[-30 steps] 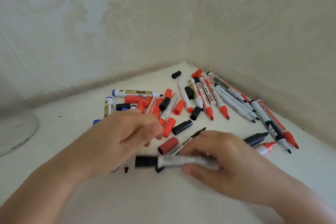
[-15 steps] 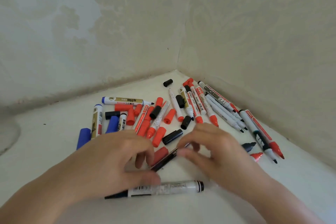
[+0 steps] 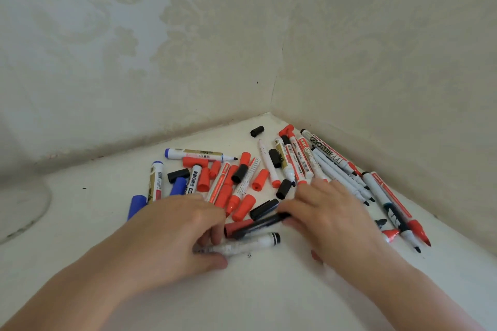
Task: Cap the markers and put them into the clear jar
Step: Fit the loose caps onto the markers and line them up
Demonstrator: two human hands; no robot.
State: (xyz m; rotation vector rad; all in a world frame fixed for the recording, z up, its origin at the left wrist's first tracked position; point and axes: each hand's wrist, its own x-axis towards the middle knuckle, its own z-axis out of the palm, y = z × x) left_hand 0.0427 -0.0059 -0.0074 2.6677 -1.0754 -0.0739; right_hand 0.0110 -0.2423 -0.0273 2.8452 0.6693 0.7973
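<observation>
Dozens of markers (image 3: 297, 161) and loose caps (image 3: 260, 179) scattered in table (image 3: 242, 298) corner. Left hand (image 3: 172, 234) grips white marker (image 3: 242, 244); right hand (image 3: 330, 220) pinches black marker (image 3: 258, 224). Judged light, rigid, smooth, prone to rolling; grasp mid-barrel. Clear jar (image 3: 21, 207) at far left, only part in view.

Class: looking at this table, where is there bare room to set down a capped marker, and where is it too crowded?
Bare table shows near the viewer between the forearms, and at far left between the blue cap and the wall. The corner pile is crowded.
</observation>
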